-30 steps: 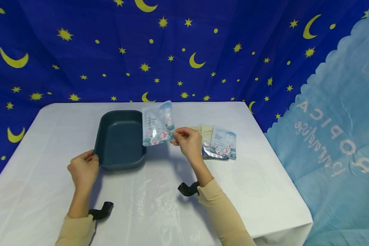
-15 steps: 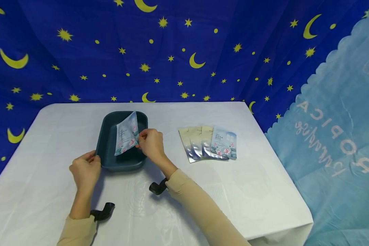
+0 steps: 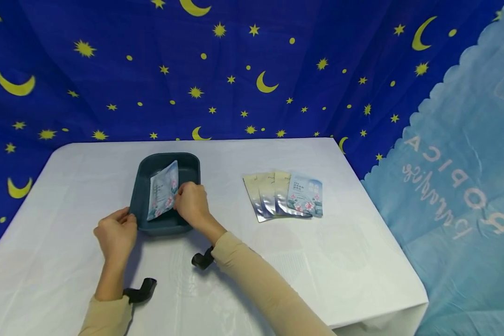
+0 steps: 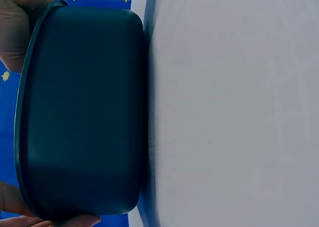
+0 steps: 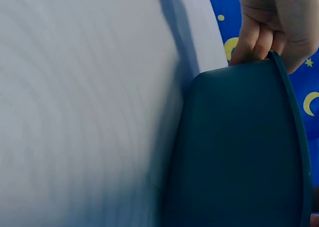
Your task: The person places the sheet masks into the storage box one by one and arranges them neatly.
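Observation:
A dark teal rectangular dish [image 3: 164, 227] stands on the white table. My left hand [image 3: 116, 235] pinches its near-left rim, and in the left wrist view those fingers [image 4: 82, 220] lie against the dish wall. Inside the dish, a pale blue floral sachet [image 3: 163, 191] leans at a tilt. My right hand [image 3: 192, 204] reaches over the right side of the dish and holds the sachet's right edge; the fingertips are partly hidden. In the right wrist view the dish's outer wall [image 5: 234, 152] fills the lower right.
To the right on the table [image 3: 340, 261], several overlapping cream-and-silver sachets [image 3: 267, 193] lie fanned out. Another blue floral sachet [image 3: 305, 195] partly covers the rightmost one. Behind the table hangs a dark blue curtain [image 3: 235, 65] with stars and moons; a light blue cloth [image 3: 453, 196] hangs at right.
My right hand has carried the floral sachet leftward and down into the dish. The dish has shifted very slightly; my left hand keeps hold of its rim.

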Available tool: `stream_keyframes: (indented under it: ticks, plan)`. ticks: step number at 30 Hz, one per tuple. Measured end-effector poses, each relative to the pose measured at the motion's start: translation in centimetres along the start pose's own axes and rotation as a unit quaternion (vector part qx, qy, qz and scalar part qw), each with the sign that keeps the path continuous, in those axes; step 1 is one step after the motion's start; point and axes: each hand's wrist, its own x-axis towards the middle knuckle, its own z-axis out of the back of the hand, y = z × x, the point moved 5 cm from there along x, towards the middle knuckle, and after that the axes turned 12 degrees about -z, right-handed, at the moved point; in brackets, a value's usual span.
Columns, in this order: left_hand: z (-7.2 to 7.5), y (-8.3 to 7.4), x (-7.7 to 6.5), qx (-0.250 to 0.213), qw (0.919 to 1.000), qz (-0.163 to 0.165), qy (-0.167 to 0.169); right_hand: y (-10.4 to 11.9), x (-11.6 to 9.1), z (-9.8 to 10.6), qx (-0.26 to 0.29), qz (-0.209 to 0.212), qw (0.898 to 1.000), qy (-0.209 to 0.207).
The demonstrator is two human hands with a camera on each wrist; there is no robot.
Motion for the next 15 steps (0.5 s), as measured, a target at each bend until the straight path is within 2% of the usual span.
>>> stream_keyframes:
  ticks: [5, 10, 13, 15]
  plan:
    - [0.0, -0.1, 0.0, 0.005, 0.9999, -0.01, -0.004, 0.4, -0.3, -0.1, -0.082, 0.021, 0.996, 0.006]
    - [-0.1, 0.0, 0.0, 0.007, 0.9999, -0.011, -0.002, 0.8, -0.4, 0.7, -0.16, 0.045, 0.986, -0.026]
    - [-0.1, 0.1, 0.0, 0.004, 1.0, -0.007, -0.002, 1.1, -0.6, 2.2, -0.157, 0.058, 0.985, -0.042]
    - [-0.1, 0.1, 0.0, 0.001, 1.0, -0.008, -0.002, 1.0, -0.7, 3.5, -0.13, 0.065, 0.989, -0.041]
